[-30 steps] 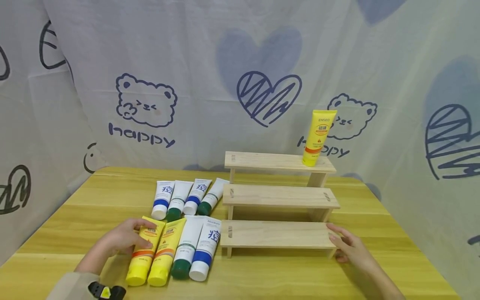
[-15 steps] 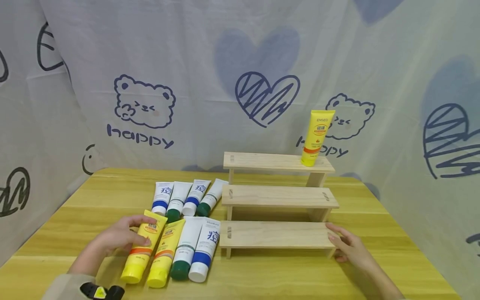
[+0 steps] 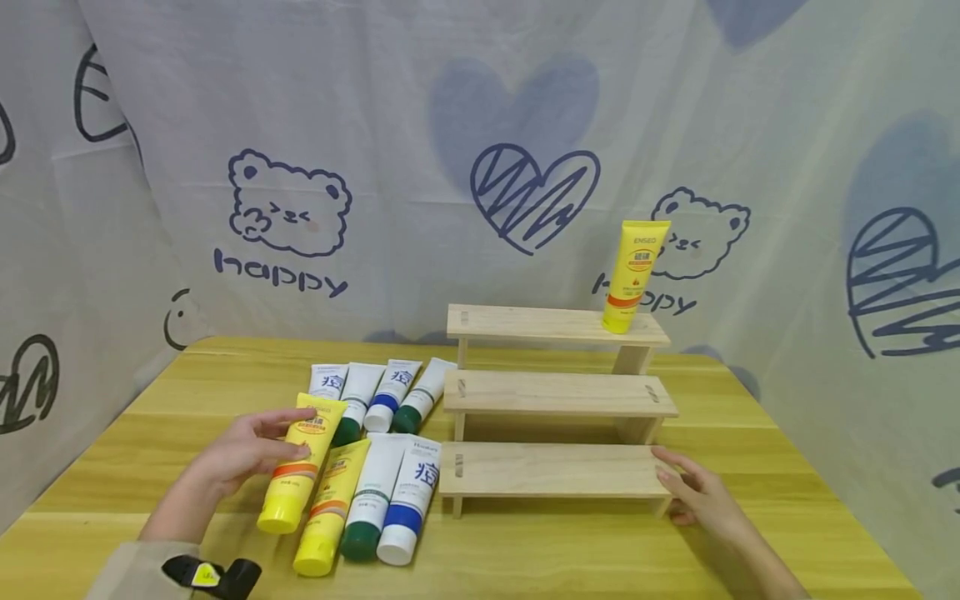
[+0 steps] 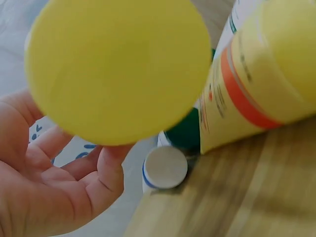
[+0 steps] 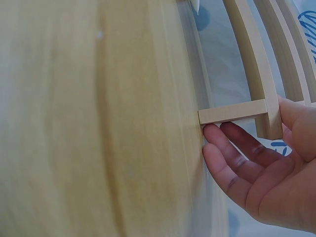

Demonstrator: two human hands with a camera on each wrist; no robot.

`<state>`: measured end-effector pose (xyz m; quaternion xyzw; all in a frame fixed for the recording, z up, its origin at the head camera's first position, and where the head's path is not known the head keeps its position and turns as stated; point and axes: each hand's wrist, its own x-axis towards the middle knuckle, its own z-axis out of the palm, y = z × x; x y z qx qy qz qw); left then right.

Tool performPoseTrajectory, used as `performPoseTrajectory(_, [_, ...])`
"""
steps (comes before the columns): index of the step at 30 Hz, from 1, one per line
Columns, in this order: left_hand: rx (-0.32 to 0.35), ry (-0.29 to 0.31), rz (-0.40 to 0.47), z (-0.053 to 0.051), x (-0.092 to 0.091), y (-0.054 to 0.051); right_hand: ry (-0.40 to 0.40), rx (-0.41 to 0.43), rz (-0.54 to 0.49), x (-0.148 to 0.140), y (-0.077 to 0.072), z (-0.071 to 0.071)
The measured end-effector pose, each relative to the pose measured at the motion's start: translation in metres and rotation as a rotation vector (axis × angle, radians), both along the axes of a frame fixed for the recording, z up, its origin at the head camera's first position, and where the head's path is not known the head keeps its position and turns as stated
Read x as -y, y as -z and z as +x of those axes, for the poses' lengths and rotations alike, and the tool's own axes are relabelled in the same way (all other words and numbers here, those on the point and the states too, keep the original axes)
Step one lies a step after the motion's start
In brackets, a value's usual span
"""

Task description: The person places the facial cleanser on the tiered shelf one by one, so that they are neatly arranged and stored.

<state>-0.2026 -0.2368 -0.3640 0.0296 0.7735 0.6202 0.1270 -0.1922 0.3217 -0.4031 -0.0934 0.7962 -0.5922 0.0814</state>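
Observation:
My left hand (image 3: 243, 454) holds a yellow tube (image 3: 294, 479) between thumb and fingers, tilted and raised off the table; its round yellow cap (image 4: 118, 69) fills much of the left wrist view. Just right of it a second yellow tube (image 3: 333, 504) lies beside a green-capped white tube (image 3: 372, 500) and a blue-banded one (image 3: 411, 500). At the right end of the lowest step (image 3: 551, 469) of a wooden stand, my right hand (image 3: 708, 500) grips the board's edge, fingers near the leg (image 5: 232, 111). Another yellow tube (image 3: 633, 275) stands upright on the top step (image 3: 525, 321).
Behind the front row lie several smaller white tubes (image 3: 393, 392) with blue or green ends. The middle step (image 3: 555, 393) of the stand holds nothing. A printed cloth (image 3: 405, 167) hangs behind the wooden table (image 3: 570, 558).
The left hand has lifted the leftmost yellow tube up and away from the tube beside it, and it now partly covers a small tube behind. The right hand stays at the stand.

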Motion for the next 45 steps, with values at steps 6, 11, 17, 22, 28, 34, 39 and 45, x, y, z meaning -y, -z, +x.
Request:
performPoseTrajectory(6, [-0.026,-0.039,0.003,-0.005,-0.012,-0.005,0.010,0.004,0.006,0.001,-0.001,0.001])
performPoseTrajectory(11, [-0.072,-0.047,0.005,-0.010,-0.027,-0.012,0.024,0.010,0.014,0.002,-0.002,0.002])
performPoseTrajectory(17, [-0.108,-0.038,0.049,-0.015,-0.043,-0.017,0.044,0.022,0.030,0.002,-0.001,0.001])
performPoseTrajectory(22, [-0.106,-0.036,0.086,-0.019,-0.057,-0.022,0.065,0.041,0.029,0.003,-0.001,0.000])
performPoseTrajectory(28, [-0.123,-0.009,0.133,-0.024,-0.072,-0.028,0.045,0.034,0.008,0.002,-0.001,0.000])
performPoseTrajectory(34, [-0.125,-0.010,0.176,-0.031,-0.092,-0.036,0.034,0.040,0.008,0.001,-0.001,-0.001])
performPoseTrajectory(39, [-0.151,-0.015,0.189,-0.038,-0.111,-0.044,0.057,0.055,0.040,0.002,-0.002,-0.001])
performPoseTrajectory(45, [-0.185,-0.002,0.212,-0.043,-0.130,-0.053,0.062,0.051,0.037,0.002,-0.001,0.000])
